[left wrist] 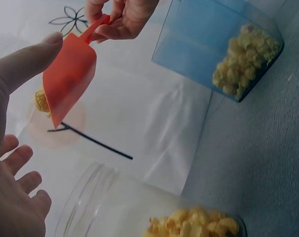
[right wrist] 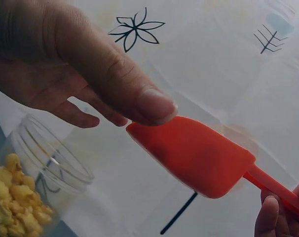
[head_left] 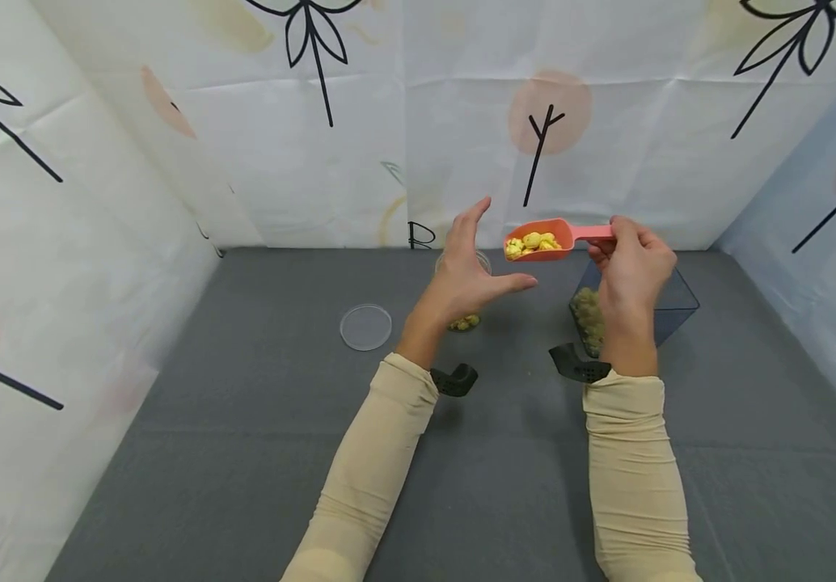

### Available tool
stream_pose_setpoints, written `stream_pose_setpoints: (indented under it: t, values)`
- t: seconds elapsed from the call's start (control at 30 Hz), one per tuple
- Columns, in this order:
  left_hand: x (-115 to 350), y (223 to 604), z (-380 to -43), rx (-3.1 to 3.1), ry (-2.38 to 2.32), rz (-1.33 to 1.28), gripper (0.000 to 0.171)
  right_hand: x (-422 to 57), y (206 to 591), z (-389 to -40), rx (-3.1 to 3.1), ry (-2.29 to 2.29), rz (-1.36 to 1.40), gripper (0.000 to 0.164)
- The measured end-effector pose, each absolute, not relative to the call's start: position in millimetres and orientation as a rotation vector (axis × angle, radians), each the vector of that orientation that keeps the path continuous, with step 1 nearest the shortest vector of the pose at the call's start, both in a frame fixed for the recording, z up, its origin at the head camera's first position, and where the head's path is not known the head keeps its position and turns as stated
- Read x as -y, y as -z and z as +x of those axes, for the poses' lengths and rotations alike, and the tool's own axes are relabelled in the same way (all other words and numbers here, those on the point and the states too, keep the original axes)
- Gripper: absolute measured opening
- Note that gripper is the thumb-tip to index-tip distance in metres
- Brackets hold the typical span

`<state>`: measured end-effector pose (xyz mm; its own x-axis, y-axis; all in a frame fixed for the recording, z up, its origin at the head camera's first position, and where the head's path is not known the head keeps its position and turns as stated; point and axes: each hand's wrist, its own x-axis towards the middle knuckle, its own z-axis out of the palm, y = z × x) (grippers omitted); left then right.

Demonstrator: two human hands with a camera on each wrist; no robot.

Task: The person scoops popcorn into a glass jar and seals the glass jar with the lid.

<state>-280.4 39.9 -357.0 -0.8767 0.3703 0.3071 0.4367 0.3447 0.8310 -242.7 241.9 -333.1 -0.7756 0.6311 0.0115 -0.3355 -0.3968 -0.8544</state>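
My right hand (head_left: pixel 632 263) pinches the handle of an orange-red scoop (head_left: pixel 569 230), held up level above the table. Yellow popcorn (head_left: pixel 532 242) lies in the scoop's bowl. Just left of the scoop's tip, my left hand (head_left: pixel 462 271) is raised with fingers and thumb spread, holding nothing. Below and behind that hand stands a clear jar (left wrist: pixel 115 197), its mouth uncovered, with popcorn (left wrist: pixel 194 224) in its bottom part. In the head view the left hand hides most of this jar.
Beneath my right hand is a clear bluish bin (head_left: pixel 673 303) with popcorn (head_left: pixel 589 319) at its left side. A round clear lid (head_left: pixel 365 327) lies flat on the grey table (head_left: pixel 258 453), left of the jar. Patterned white cloth (head_left: pixel 454 153) hangs behind and at both sides.
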Motion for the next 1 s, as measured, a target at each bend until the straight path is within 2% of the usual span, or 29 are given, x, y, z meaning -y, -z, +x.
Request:
stream_pose_setpoints:
  t: [0.47, 1.0]
  values:
    - [-18.2, 375.8, -291.2, 2.574, 1.529, -0.639, 0.116, -213.3, 348.2, -257.3, 1.349, -2.111, -0.469, 0.011]
    - [-11.5, 393.1, -300.1, 2.644, 1.605, -0.572, 0.105, -200.4, 356.2, -259.3, 1.42, -2.091, -0.437, 0.018]
